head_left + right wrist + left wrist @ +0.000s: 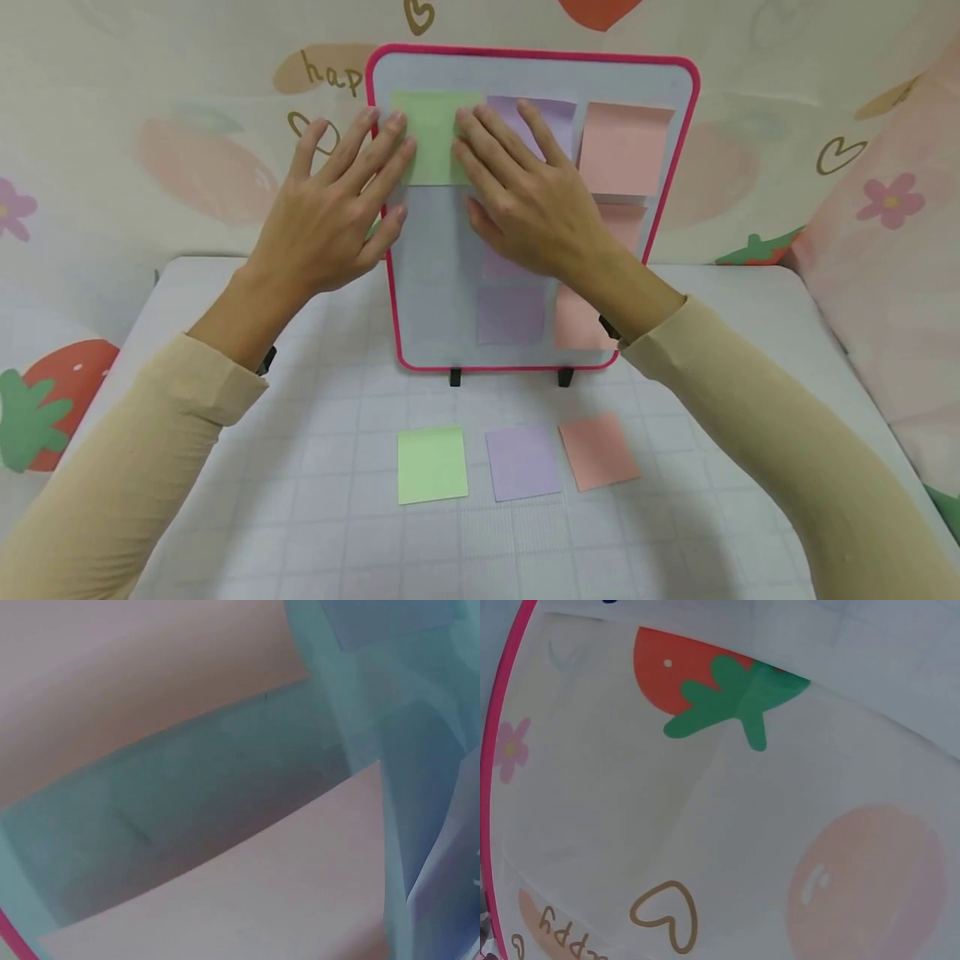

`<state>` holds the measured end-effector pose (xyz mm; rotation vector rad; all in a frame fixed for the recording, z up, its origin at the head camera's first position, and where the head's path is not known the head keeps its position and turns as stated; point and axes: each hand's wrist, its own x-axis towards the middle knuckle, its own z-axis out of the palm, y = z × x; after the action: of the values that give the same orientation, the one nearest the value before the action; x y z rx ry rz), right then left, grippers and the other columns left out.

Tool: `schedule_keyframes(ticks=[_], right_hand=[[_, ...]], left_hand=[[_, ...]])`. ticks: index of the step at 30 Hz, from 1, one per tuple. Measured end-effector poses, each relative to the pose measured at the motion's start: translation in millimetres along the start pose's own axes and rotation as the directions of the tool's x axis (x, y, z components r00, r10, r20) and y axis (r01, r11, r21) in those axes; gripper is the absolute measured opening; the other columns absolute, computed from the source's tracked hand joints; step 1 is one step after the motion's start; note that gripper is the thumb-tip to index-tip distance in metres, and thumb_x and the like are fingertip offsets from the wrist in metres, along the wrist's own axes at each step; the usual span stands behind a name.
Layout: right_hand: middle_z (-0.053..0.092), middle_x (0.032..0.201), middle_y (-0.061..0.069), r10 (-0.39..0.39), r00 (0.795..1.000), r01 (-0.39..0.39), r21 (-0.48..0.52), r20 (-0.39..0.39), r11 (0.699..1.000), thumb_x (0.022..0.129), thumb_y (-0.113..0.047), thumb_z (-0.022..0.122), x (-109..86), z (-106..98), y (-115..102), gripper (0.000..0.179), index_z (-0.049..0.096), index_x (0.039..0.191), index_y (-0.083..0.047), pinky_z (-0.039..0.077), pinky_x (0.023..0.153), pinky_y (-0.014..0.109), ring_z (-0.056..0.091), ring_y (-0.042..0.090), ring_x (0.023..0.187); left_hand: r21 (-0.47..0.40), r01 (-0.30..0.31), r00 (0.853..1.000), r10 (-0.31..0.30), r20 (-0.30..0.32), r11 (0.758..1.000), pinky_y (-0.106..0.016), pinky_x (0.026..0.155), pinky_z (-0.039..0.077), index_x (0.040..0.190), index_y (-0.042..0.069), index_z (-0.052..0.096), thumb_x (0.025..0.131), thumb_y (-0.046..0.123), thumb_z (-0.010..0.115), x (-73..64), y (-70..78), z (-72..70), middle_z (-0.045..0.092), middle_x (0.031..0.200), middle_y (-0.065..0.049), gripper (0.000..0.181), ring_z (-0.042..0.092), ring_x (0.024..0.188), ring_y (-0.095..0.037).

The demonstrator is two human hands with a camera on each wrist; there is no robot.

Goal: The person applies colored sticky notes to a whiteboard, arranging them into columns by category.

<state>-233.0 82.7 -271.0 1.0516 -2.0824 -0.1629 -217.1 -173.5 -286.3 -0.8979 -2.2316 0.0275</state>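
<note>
A green sticky note [433, 137] lies on the upper left of a whiteboard [431, 250] with a pink-red frame. My left hand [333, 204] has its fingers spread and extended, fingertips right at the note's left edge and over the frame. From the other side my right hand [536, 200] reaches in, its extended fingertips on the note's right edge. That hand partly covers a purple sticky note [557, 123] in the top row. A pink sticky note [626, 150] sits at the top right. Neither hand shows in the wrist views.
Lower on the board are another purple note [510, 315] and more pink notes [576, 323], partly behind my right arm. Black feet [455, 377] hold the board up on the table [322, 467]. In front lie a green pad [432, 465], a purple pad [523, 463] and a pink pad [599, 451].
</note>
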Motion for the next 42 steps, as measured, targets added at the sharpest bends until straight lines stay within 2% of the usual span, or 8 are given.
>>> schedule_keyframes(ticks=[6,11,17,22,26,31,35,42], right_hand=[[0.048,0.149,0.017,-0.032,0.999,0.033,0.034,-0.033,0.999,0.095,-0.022,0.056,-5.9,-5.0,-6.9,0.050,0.054,0.139,0.003,0.012,0.122,0.046,0.040,0.029,0.141],[0.050,0.147,0.017,-0.083,0.995,0.087,0.070,-0.064,0.994,0.093,-0.021,0.060,-22.3,-10.0,-21.0,0.051,0.055,0.138,0.003,0.017,0.121,0.047,0.043,0.029,0.139],[0.053,0.144,0.017,-0.142,0.987,0.149,0.091,-0.078,0.985,0.089,-0.022,0.065,-48.5,-12.7,-42.1,0.053,0.056,0.136,0.002,0.026,0.118,0.048,0.047,0.030,0.136],[0.054,0.143,0.015,-0.178,0.984,0.179,0.118,-0.018,0.977,0.088,-0.025,0.068,-69.5,-13.9,-59.7,0.056,0.057,0.136,0.001,0.029,0.117,0.045,0.048,0.029,0.135],[0.053,0.145,0.014,-0.220,0.975,0.210,0.166,0.043,0.963,0.091,-0.028,0.067,-86.8,-12.6,-73.7,0.057,0.055,0.139,0.000,0.029,0.117,0.042,0.049,0.027,0.135],[0.052,0.146,0.015,-0.266,0.960,0.239,0.244,0.087,0.940,0.094,-0.030,0.063,-107.0,-9.7,-90.5,0.056,0.055,0.140,0.001,0.032,0.116,0.040,0.049,0.026,0.135],[0.053,0.145,0.016,-0.299,0.947,0.249,0.323,0.114,0.913,0.093,-0.030,0.066,-120.9,-6.0,-106.1,0.057,0.055,0.139,0.002,0.035,0.114,0.039,0.050,0.026,0.134],[0.050,0.148,0.012,-0.344,0.911,0.196,0.494,0.229,0.847,0.098,-0.033,0.060,-144.7,0.5,-134.1,0.055,0.052,0.141,-0.001,0.034,0.115,0.037,0.047,0.023,0.137]], left_hand=[[0.000,-0.002,1.000,0.002,-0.006,1.000,-0.053,0.120,0.013,0.149,0.004,0.043,0.100,0.033,0.035,-6.0,3.4,-7.2,0.031,0.161,-0.009,0.058,0.026,0.148,-0.027],[-0.007,-0.032,0.999,0.032,-0.035,0.999,-0.054,0.120,0.013,0.150,0.005,0.043,0.100,0.033,0.038,-16.8,10.2,-14.1,0.033,0.160,-0.009,0.058,0.031,0.146,-0.030],[-0.036,-0.079,0.997,0.079,-0.022,0.996,-0.058,0.117,0.019,0.150,0.004,0.043,0.103,0.037,0.028,-35.7,23.1,-18.5,0.035,0.159,-0.011,0.059,0.030,0.146,-0.029],[-0.074,-0.126,0.992,0.127,0.004,0.989,-0.058,0.117,0.021,0.150,0.005,0.044,0.104,0.038,0.027,-57.1,34.7,-17.3,0.037,0.157,-0.011,0.059,0.029,0.147,-0.028],[-0.112,-0.168,0.984,0.174,0.047,0.979,-0.058,0.116,0.023,0.149,0.004,0.045,0.104,0.039,0.028,-76.7,42.1,-13.6,0.038,0.157,-0.011,0.060,0.031,0.147,-0.029],[-0.164,-0.210,0.965,0.232,0.124,0.964,-0.058,0.116,0.023,0.147,0.004,0.047,0.103,0.041,0.028,-106.5,53.8,-3.2,0.039,0.157,-0.011,0.060,0.034,0.145,-0.029],[-0.213,-0.233,0.940,0.275,0.199,0.949,-0.058,0.116,0.024,0.149,0.006,0.046,0.103,0.041,0.029,-128.4,65.0,4.7,0.036,0.158,-0.010,0.060,0.033,0.146,-0.028],[-0.309,-0.261,0.897,0.348,0.274,0.915,-0.057,0.115,0.024,0.150,0.008,0.045,0.106,0.041,0.025,-163.4,77.5,8.2,0.036,0.159,-0.007,0.058,0.034,0.145,-0.026]])
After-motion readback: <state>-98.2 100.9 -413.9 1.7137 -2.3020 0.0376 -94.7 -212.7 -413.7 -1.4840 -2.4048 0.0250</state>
